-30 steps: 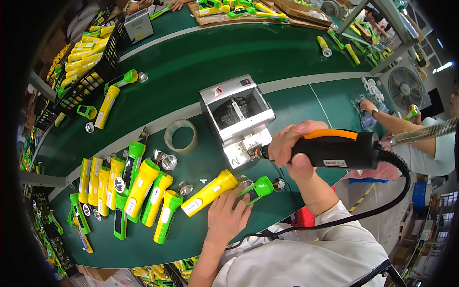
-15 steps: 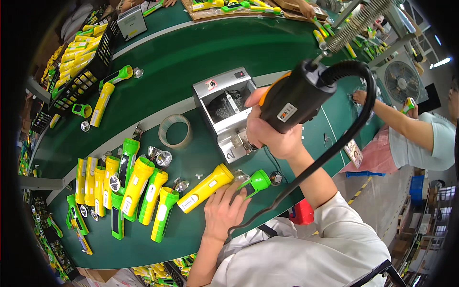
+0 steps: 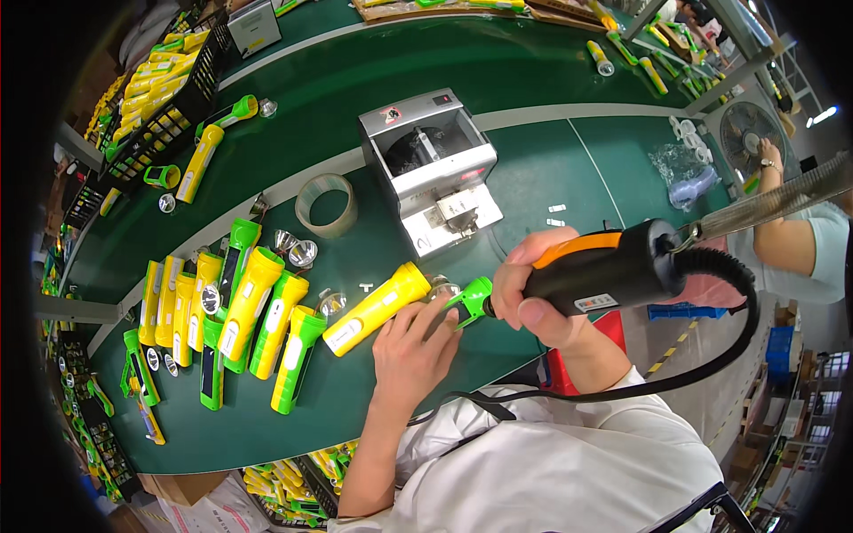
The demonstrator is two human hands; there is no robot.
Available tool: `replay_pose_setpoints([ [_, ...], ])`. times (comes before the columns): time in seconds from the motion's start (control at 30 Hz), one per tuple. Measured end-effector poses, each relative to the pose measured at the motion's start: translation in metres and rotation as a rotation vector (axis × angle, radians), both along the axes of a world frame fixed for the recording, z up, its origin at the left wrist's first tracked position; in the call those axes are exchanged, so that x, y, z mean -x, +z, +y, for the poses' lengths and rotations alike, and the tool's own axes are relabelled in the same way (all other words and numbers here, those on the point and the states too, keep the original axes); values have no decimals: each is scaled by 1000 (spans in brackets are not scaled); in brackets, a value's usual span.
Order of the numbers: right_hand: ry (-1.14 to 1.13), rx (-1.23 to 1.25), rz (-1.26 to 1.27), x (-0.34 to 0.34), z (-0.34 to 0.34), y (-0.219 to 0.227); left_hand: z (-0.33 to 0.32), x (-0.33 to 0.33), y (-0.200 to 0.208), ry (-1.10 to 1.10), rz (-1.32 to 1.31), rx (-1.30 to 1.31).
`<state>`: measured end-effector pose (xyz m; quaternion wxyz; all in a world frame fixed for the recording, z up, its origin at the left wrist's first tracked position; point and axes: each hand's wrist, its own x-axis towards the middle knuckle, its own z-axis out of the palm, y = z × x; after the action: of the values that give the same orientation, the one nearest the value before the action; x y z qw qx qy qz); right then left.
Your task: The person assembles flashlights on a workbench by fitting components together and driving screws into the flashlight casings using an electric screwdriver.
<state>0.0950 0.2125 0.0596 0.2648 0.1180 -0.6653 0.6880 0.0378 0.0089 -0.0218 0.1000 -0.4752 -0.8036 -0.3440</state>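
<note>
A black electric screwdriver with an orange stripe lies almost level in my right hand, fingers wrapped round its front end. Its tip meets or nearly meets the wide end of a green flashlight shell. My left hand presses that shell to the bench, fingers closed over its dark body, which they mostly hide. Touching or just beside the left fingers is a yellow flashlight. A clear reflector sits behind the shell, partly covered.
Several yellow and green flashlights lie in a row at left, with loose reflectors among them. A tape roll and a grey tape dispenser stand behind. A spring and cable hang off the screwdriver. A co-worker's arm shows at right.
My right hand has brought the screwdriver down from above the dispenser and tilted it level, its tip now at the green shell. My left hand stays on the shell.
</note>
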Motion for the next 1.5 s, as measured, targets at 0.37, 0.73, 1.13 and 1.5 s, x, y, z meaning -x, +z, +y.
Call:
replay_pose_setpoints([
  [0.37,74,-101,66,-1,-9,-14,-2,-1,0,-1,-12,13],
  [0.73,92,-58,74,-2,-6,-17,1,-1,2,4,-23,-12],
  [1.13,118,-78,84,-4,-3,-14,11,-7,5,92,-40,-54],
  [1.5,110,-101,124,-5,2,-11,19,-8,4,172,-4,-107],
])
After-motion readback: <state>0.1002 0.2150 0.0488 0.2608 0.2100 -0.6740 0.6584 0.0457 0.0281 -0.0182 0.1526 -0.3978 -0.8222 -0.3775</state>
